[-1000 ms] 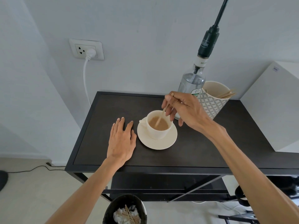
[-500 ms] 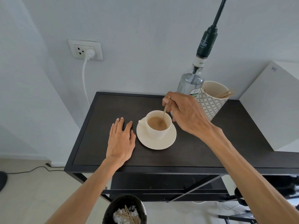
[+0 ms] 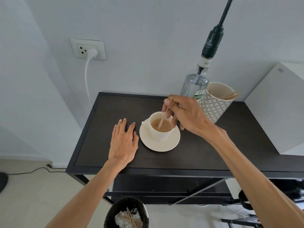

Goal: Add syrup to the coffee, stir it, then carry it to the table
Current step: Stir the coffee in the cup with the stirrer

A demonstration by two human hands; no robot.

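Note:
A cream coffee cup [image 3: 158, 134] full of light brown coffee stands on a cream saucer [image 3: 159, 144] in the middle of the dark table [image 3: 197, 153]. My right hand [image 3: 187, 115] hovers just above the cup's right rim, pinching a wooden stir stick [image 3: 162, 120] whose lower end dips into the coffee. My left hand [image 3: 123, 142] lies flat on the table, fingers spread, just left of the saucer. Behind the cup stands a clear syrup bottle [image 3: 195, 84] with a dark pump top.
A patterned cup [image 3: 213, 106] holding wooden sticks sits right of the bottle. A white box [image 3: 279, 111] fills the table's right end. A black bin [image 3: 126, 214] with used sticks and paper stands on the floor in front. A wall socket [image 3: 88, 49] has a white cord.
My right hand has swung the stir stick around inside the cup, from the left side to the right rim and back toward the middle. My left hand has stayed flat in place.

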